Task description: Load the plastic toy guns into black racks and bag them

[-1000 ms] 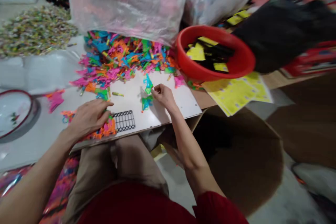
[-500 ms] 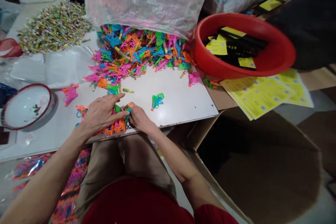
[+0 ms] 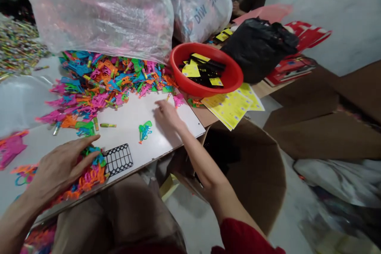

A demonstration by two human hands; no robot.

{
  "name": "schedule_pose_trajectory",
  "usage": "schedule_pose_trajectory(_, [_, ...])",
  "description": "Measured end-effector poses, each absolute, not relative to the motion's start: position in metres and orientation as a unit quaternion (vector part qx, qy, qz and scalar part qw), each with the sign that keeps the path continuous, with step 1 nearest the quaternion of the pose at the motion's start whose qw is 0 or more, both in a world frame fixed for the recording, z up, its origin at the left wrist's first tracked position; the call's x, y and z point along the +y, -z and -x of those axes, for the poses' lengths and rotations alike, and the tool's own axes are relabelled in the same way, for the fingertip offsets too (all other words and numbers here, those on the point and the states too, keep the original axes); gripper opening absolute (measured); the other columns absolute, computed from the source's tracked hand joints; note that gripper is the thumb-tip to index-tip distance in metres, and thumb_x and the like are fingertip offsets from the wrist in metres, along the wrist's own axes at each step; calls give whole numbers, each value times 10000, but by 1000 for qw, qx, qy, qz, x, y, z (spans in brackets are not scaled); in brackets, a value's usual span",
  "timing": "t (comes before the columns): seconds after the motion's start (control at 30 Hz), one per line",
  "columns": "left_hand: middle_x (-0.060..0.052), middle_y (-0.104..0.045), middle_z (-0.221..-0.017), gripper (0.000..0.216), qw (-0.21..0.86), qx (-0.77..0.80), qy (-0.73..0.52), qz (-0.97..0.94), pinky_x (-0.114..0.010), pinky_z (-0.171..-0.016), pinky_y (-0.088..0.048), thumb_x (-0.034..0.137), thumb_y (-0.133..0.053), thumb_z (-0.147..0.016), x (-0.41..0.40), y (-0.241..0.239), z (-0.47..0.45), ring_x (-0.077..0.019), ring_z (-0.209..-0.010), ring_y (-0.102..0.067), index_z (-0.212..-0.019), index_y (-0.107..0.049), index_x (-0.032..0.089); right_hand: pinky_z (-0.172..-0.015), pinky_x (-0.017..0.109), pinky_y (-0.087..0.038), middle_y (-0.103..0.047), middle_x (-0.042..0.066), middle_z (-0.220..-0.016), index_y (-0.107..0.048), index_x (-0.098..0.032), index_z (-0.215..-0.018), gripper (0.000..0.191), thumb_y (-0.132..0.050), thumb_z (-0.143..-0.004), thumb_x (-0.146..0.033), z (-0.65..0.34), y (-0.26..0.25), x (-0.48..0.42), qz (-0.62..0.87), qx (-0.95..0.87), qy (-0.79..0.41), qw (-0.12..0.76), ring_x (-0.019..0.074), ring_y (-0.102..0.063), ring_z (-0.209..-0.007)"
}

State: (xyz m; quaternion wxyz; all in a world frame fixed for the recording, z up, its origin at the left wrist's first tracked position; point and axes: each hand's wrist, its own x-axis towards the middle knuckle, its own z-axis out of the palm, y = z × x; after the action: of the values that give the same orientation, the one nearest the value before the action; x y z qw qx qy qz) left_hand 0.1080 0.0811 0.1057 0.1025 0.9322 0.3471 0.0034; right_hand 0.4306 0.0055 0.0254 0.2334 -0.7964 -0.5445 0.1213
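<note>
My left hand lies flat, fingers spread, on a row of small coloured plastic toy guns packed at the near edge of a white board, next to a black grid rack. My right hand reaches forward over the board, fingers stretched toward a pink toy gun by the red bowl; nothing shows in it. A green and blue toy gun lies alone on the board between my hands. A big heap of coloured toy guns covers the far part of the board.
A red bowl holds black pieces and yellow cards; yellow sheets lie under it. Two clear plastic sacks stand behind the heap, a black bag at right. Another person sits at the far end. An open cardboard box is below.
My right hand left the packed row by the rack and moved forward to the far right of the board. The view swung right; my left hand stayed on the row.
</note>
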Motion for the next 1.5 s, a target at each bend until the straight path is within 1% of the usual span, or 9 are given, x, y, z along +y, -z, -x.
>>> schedule_pose_trajectory(0.13, [-121, -684, -1206, 682, 96, 350, -9, -932, -450, -931, -518, 645, -280, -890, 82, -103, -108, -311, -1064, -665, -1281, -597, 184, -985, 485, -375, -549, 230, -1224, -605, -94, -1151, 313, -382, -933, -122, -487, -26, 21, 889, -452, 8, 70, 315, -486, -1158])
schedule_pose_trajectory(0.23, [-117, -695, -1182, 664, 101, 343, -12, -934, -444, -934, -519, 629, -287, -897, 82, -101, -107, -305, -1044, -672, -1276, -599, 182, -1079, 514, -252, -600, 205, -1125, -616, -76, -1119, 322, -353, -936, -106, -466, -12, 10, 844, -530, 61, 52, 305, -475, -1144])
schedule_pose_trajectory(0.33, [-116, -689, -1194, 659, 98, 345, -20, -933, -459, -941, -511, 633, -295, -894, 81, -101, -105, -312, -1051, -666, -1280, -593, 191, -1121, 509, -176, -632, 156, -1077, -575, -103, -1234, 370, -324, -964, -135, -438, 3, -21, 808, -579, 74, 81, 280, -489, -1101])
schedule_pose_trajectory(0.53, [-112, -692, -1189, 644, 97, 362, 3, -927, -428, -914, -521, 627, -294, -889, 82, -106, -110, -295, -1048, -669, -1266, -589, 197, -961, 361, -379, -588, 126, -1189, -511, -173, -1333, 380, -377, -1001, -299, -447, 11, -39, 780, -602, -1, 170, 234, -503, -1075])
schedule_pose_trajectory(0.8, [-104, -680, -1219, 565, 80, 381, 1, -921, -429, -920, -514, 537, -320, -915, 82, -112, -109, -292, -1086, -655, -1264, -590, 185, -995, 378, -335, -626, 101, -1030, -644, -150, -1008, 239, -408, -987, -178, -461, -9, -5, 695, -717, 1, 57, 203, -543, -985])
schedule_pose_trajectory(0.97, [-115, -662, -1246, 592, 85, 386, 8, -919, -465, -933, -500, 560, -295, -924, 81, -110, -105, -316, -1114, -635, -1284, -571, 179, -896, 347, -395, -594, 126, -1160, -576, -169, -1202, 272, -414, -987, -204, -449, -14, 7, 748, -658, 25, 86, 230, -537, -1039])
schedule_pose_trajectory(1.13, [-131, -662, -1230, 584, 85, 371, 15, -925, -441, -956, -483, 541, -299, -937, 84, -109, -104, -313, -1123, -627, -1299, -555, 161, -869, 355, -402, -595, 142, -1116, -633, -142, -1080, 235, -432, -957, -145, -416, -23, 33, 749, -661, 1, 57, 256, -529, -1052])
schedule_pose_trajectory(1.33, [-137, -662, -1230, 569, 89, 365, 1, -927, -451, -950, -481, 524, -313, -931, 86, -106, -101, -323, -1109, -630, -1289, -562, 158, -882, 356, -399, -622, 110, -1153, -634, -175, -1099, 244, -434, -964, -143, -403, -21, -10, 691, -720, -6, 62, 237, -555, -1031])
schedule_pose_trajectory(1.5, [-138, -666, -1218, 564, 79, 363, 1, -929, -457, -914, -497, 525, -308, -933, 87, -103, -99, -338, -1096, -635, -1295, -560, 174, -865, 334, -409, -653, 108, -1136, -619, -180, -1166, 273, -419, -990, -239, -409, -19, -38, 774, -627, -18, 80, 233, -580, -1041])
